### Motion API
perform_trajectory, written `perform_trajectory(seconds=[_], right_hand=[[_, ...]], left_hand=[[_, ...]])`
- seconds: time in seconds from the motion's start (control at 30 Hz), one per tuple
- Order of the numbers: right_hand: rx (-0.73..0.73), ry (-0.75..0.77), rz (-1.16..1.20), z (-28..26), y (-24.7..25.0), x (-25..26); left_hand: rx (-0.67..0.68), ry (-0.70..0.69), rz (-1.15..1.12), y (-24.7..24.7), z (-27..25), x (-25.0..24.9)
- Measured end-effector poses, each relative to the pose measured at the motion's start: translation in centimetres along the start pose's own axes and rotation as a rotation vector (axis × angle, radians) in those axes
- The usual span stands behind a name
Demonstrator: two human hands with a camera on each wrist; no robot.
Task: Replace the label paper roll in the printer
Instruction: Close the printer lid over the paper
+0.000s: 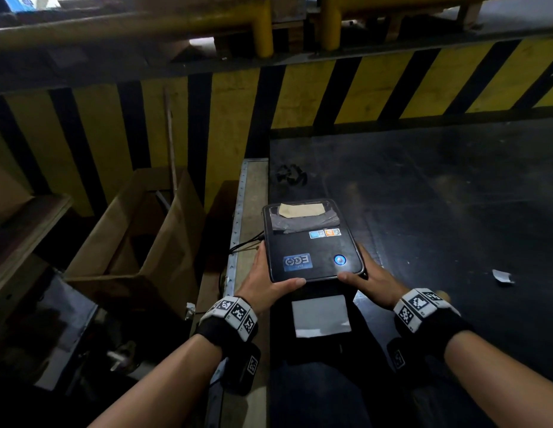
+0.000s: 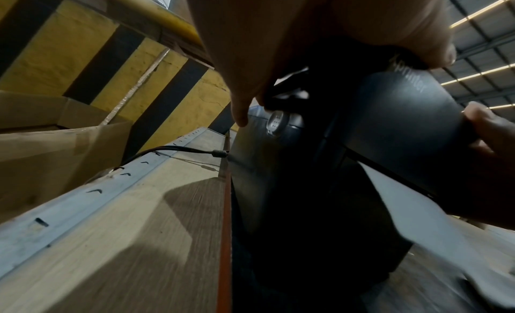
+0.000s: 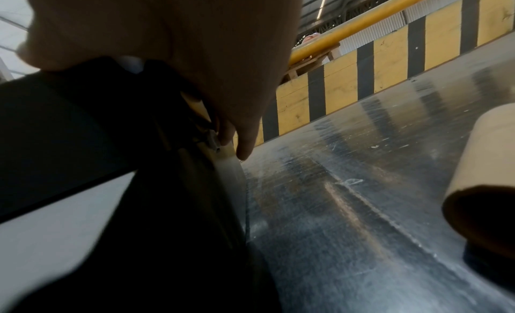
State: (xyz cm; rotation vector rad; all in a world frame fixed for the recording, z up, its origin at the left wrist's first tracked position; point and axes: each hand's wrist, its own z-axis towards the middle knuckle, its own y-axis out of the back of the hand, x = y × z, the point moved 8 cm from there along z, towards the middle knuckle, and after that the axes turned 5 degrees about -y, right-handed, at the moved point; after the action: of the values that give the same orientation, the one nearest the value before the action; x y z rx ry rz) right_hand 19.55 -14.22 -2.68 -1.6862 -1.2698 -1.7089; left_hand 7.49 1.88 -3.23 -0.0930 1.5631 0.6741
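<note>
A black label printer with a lit blue button sits at the left edge of a dark table. My left hand grips the lid's left side, its thumb lying on the front edge. On the right side my right hand grips it the same way. White label paper sticks out from the front under the lid. In the left wrist view the lid looks lifted a little above the paper, and my fingers reach down its side. The roll inside is hidden.
An empty cardboard core lies on the table right of my right hand. An open cardboard box stands to the left, below the table. A cable leaves the printer's left side. A yellow-and-black barrier runs behind. A paper scrap lies at the right.
</note>
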Motion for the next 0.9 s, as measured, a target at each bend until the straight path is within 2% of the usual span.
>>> perform_trajectory(seconds=[0.9], right_hand=[[-0.023, -0.022, -0.026, 0.05, 0.13, -0.31]], left_hand=[[0.003, -0.014, -0.011, -0.02, 0.04, 0.27]])
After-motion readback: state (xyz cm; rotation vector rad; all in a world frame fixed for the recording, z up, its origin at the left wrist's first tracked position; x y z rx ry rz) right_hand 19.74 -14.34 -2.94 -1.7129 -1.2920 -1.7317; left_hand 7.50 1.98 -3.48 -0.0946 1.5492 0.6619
